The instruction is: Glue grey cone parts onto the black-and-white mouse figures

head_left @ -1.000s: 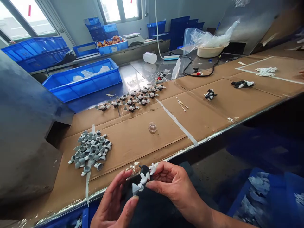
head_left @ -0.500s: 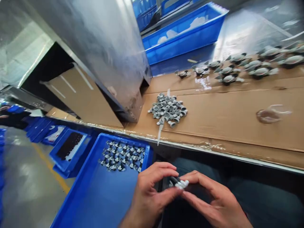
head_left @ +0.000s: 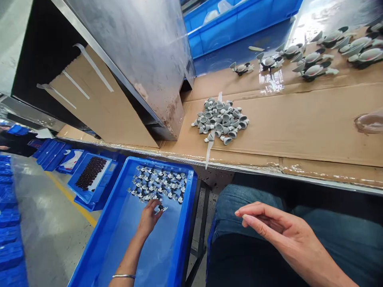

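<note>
My left hand (head_left: 149, 217) reaches down into a blue tray (head_left: 125, 255) at my left side. Its fingers are pinched on a small black-and-white toy figure (head_left: 162, 208), at the near edge of rows of like figures (head_left: 158, 187). My right hand (head_left: 278, 231) hovers over my lap with its fingers loosely stretched out and nothing in it. A heap of small grey cone-shaped parts (head_left: 220, 119) lies on the cardboard-covered bench (head_left: 299, 131) above.
Several assembled figures (head_left: 311, 59) lie in rows at the far right of the bench. A metal housing (head_left: 143, 52) stands at the left. A blue bin (head_left: 239, 24) sits behind. More blue trays (head_left: 86, 179) rest on the floor at the left.
The toy figure went from both hands over my lap to my left hand alone, which has moved down into the blue tray. My right hand has come free and opened.
</note>
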Tool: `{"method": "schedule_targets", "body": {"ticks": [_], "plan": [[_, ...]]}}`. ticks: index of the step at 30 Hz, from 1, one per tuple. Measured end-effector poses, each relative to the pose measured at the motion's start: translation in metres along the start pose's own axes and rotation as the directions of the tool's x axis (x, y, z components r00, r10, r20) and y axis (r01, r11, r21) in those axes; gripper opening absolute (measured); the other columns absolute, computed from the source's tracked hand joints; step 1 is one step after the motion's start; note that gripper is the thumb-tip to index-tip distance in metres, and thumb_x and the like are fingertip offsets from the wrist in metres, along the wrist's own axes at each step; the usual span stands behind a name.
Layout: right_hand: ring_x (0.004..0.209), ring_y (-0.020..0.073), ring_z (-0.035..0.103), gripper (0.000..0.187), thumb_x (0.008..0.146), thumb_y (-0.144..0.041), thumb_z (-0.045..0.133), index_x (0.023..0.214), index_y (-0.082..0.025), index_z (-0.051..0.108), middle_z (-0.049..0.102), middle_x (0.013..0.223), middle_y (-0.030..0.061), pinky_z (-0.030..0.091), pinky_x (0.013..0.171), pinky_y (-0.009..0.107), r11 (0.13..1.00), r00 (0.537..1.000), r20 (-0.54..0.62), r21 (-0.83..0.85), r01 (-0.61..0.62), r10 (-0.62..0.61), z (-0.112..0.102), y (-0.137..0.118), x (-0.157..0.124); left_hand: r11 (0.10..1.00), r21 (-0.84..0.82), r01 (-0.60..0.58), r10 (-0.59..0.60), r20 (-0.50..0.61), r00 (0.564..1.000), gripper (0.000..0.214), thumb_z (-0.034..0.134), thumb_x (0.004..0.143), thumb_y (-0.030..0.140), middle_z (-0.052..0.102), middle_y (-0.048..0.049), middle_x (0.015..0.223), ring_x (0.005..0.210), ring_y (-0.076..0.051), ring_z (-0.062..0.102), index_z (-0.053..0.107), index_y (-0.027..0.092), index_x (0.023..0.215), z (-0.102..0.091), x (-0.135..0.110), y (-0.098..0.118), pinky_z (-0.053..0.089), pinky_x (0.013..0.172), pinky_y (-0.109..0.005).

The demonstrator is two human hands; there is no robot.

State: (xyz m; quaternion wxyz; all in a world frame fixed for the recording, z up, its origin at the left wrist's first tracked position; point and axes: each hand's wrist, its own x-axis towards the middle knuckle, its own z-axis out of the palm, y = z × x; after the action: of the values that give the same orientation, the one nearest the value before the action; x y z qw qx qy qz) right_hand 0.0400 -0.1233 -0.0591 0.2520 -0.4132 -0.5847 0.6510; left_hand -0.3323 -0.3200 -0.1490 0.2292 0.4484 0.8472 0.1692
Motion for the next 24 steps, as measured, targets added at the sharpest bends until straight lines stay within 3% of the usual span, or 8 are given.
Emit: {"method": "schedule_targets", "body": {"ticks": [4,10,16,24], "plan": [[0.069,0.0216,0.07,0.039,0.078,-0.064,0.075,0.079,-0.025,0.083,0.076,0.075,0.0073,0.06,0.067,0.024,1.0,1.0,-0.023,-0.003,0.009,-0.009,-0.003,-0.001,-0.001,0.994,0.061,-0.092,0.09,0.04,0.995,0.025,0.066,0.096,0.033,0.066,-0.0099,0.123,0.111,-0.026,0.065,0.066,0.016,0.114,0.017,0.004,-0.005,0.054,0.097,-0.05],[0.069,0.0203,0.07,0.034,0.079,-0.059,0.076,0.08,-0.026,0.083,0.076,0.076,0.0067,0.059,0.066,0.023,1.0,0.999,-0.04,0.008,-0.007,0.008,-0.005,0.001,0.0,0.967,0.113,-0.228,0.222,0.059,0.973,0.025,0.065,0.097,0.032,0.066,-0.0099,0.124,0.116,-0.027,0.063,0.065,0.017,0.117,0.022,0.017,-0.015,0.052,0.1,-0.053],[0.069,0.0198,0.07,0.033,0.081,-0.058,0.074,0.079,-0.026,0.082,0.075,0.074,0.006,0.058,0.067,0.022,1.0,0.999,-0.05,-0.001,-0.013,0.013,-0.009,-0.001,-0.003,0.943,0.168,-0.289,0.288,0.03,0.957,0.024,0.064,0.097,0.029,0.066,-0.0102,0.126,0.113,-0.026,0.065,0.065,0.016,0.118,0.03,0.018,-0.025,0.056,0.096,-0.05],[0.073,0.0185,0.068,0.031,0.084,-0.055,0.072,0.081,-0.025,0.08,0.073,0.076,0.0039,0.055,0.069,0.021,0.998,0.998,-0.004,0.025,-0.058,0.058,-0.012,-0.003,-0.003,0.876,0.365,-0.314,0.369,-0.09,0.925,0.018,0.065,0.097,0.031,0.067,-0.0036,0.095,0.079,-0.017,0.067,0.065,0.014,0.099,0.04,0.025,-0.043,0.058,0.069,-0.033]]}}
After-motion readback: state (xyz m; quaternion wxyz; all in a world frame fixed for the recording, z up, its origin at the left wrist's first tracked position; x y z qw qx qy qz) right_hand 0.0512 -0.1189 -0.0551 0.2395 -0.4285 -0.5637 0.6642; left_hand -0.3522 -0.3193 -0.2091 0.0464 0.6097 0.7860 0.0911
